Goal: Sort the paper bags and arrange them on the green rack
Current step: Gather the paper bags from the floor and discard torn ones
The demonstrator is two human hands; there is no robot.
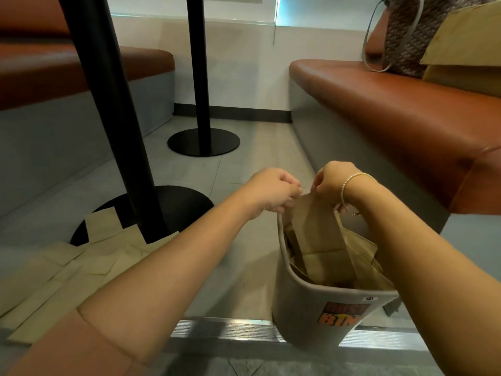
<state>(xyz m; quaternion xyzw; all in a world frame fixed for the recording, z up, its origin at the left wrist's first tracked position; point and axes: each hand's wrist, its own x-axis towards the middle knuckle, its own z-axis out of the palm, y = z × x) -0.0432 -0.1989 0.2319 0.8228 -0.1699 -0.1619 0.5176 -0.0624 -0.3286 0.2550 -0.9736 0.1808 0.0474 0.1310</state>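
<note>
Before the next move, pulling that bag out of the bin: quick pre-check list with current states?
1. Left hand grips the paper bag top edge: ok.
2. Right hand pinches the same edge: ok.
3. Bag clear of the grey bin: not ok, its lower part sits inside among other bags.
4. Bin standing steady on the floor: cannot tell, it looks tilted.
5. Flat bags on the floor at left, available as a sorting pile: ok.
6. Green rack in view: not ok, none visible.

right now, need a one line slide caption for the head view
Both hands, left and right, pinch the top of a paper bag standing in a grey bin, flat bags lying on the floor.
</note>
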